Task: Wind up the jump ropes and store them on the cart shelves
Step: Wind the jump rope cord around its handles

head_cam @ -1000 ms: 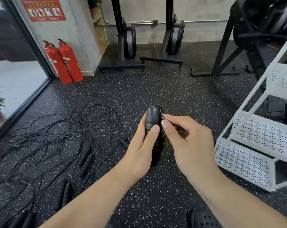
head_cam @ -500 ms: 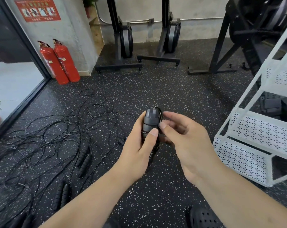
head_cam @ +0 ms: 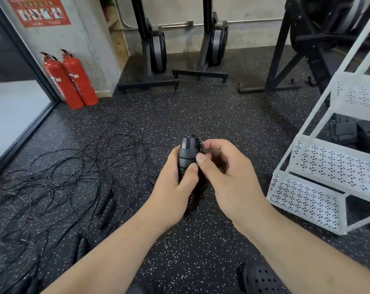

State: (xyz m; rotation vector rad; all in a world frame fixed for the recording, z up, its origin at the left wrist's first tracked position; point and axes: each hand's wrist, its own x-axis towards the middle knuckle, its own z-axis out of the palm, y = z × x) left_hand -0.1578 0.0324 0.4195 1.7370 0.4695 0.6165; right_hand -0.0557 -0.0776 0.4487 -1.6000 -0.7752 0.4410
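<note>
A wound-up black jump rope (head_cam: 188,153), its handles bundled upright, sits between both hands in the middle of the view. My left hand (head_cam: 174,187) wraps around the handles from the left. My right hand (head_cam: 228,177) pinches the cord at the bundle's right side with thumb and fingers. On the floor to the left lies a tangle of loose black jump ropes (head_cam: 58,179), with pairs of handles (head_cam: 105,206) among the cords. The white cart (head_cam: 337,172) with perforated shelves stands at the right.
Two red fire extinguishers (head_cam: 71,81) stand by the pillar at back left. Black gym machine bases (head_cam: 199,73) line the back wall, and a black frame (head_cam: 286,66) stands behind the cart. A black perforated shoe (head_cam: 262,279) shows at the bottom edge.
Both hands with the bundle have stayed close together; my right thumb has slid down the bundle's side. The view has tilted slightly.
</note>
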